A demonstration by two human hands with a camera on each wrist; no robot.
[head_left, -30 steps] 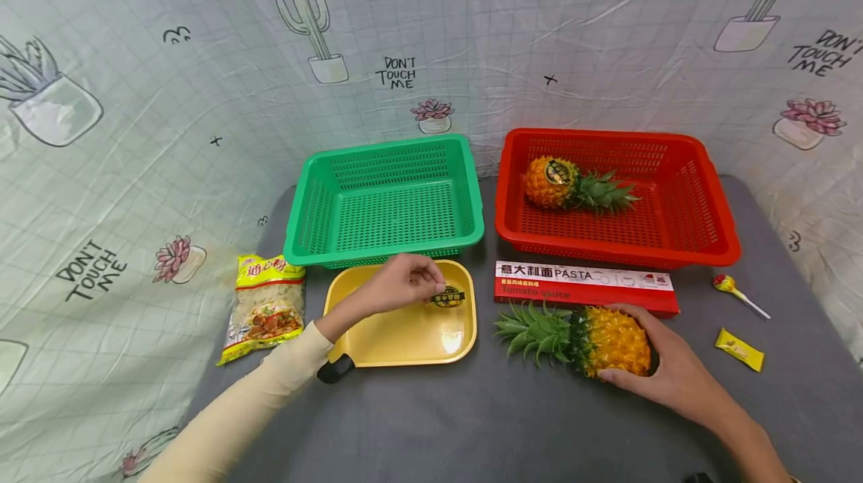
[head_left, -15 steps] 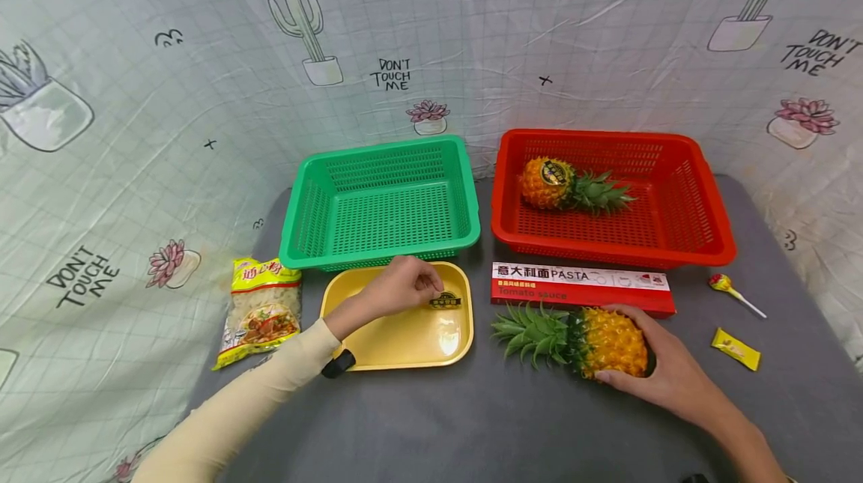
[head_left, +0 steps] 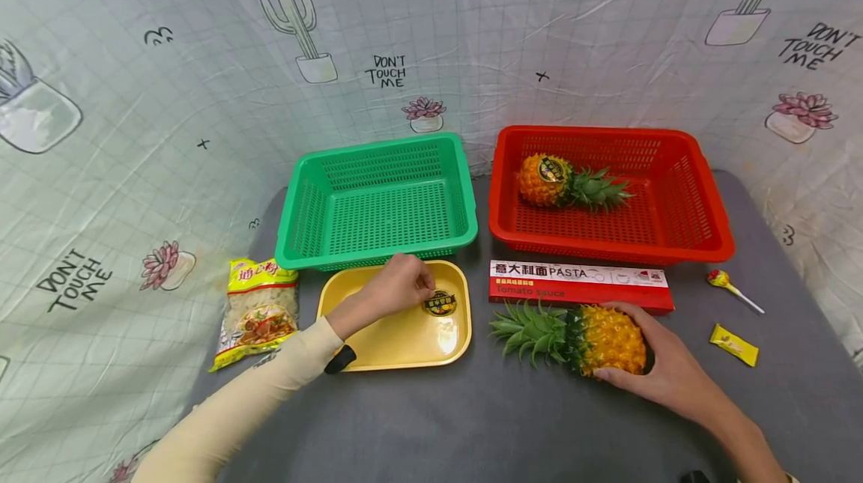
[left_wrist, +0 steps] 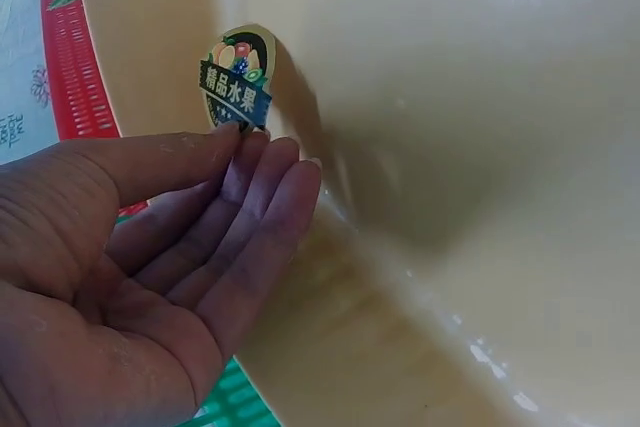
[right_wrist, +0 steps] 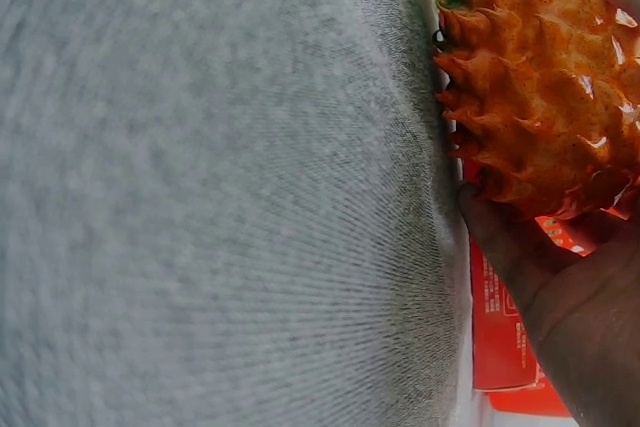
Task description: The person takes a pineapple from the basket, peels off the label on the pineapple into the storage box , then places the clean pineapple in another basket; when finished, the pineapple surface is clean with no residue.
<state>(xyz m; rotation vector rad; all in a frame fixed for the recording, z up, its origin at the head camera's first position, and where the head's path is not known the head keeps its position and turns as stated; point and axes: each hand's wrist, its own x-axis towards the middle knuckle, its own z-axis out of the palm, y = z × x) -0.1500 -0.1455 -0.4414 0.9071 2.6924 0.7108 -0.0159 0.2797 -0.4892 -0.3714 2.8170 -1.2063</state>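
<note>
Between thumb and fingertips, my left hand (head_left: 398, 288) pinches a black-and-gold fruit sticker (left_wrist: 237, 79), held over the yellow tray (head_left: 377, 348). In the left wrist view the sticker's printed face shows fruit pictures and characters. My right hand (head_left: 664, 363) grips the base of a pineapple (head_left: 612, 339) lying on its side on the grey table, its leaves pointing left. In the right wrist view thumb and fingers curl around the spiky orange body (right_wrist: 550, 87). A second pineapple (head_left: 542, 180), bearing a similar sticker, lies in the red basket (head_left: 607, 247).
Behind the tray stands a green basket (head_left: 377, 251). A red pasta box (head_left: 580, 287) lies between the red basket and the held pineapple. At left is a yellow noodle bag (head_left: 259, 314); at right are a lollipop (head_left: 721, 280) and a yellow wrapped packet (head_left: 734, 345).
The sticker in my left hand has turned so that more of its face shows in the head view. My right hand keeps its grip on the pineapple. The head view has shifted slightly.
</note>
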